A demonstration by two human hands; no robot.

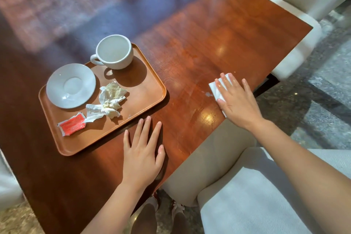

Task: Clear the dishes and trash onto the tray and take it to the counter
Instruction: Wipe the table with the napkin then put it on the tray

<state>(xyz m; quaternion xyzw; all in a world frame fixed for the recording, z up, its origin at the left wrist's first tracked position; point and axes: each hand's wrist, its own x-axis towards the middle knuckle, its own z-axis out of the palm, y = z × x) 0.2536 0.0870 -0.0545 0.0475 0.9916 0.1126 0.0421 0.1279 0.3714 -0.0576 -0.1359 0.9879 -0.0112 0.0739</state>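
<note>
Both your hands lie flat, fingers spread: left on glossy wood table, right pressing folded white napkin. Round cup, saucer, crumpled trash sit on rectangular tray.

Glossy dark wood table, strong reflections across far half. Directly on it: brown tray toward left side, near front edge; folded white napkin by right edge, small wet spot just beside it. 2 hands flat on surface: left hand at front edge touching tray's rim, right hand pressing napkin.
</note>
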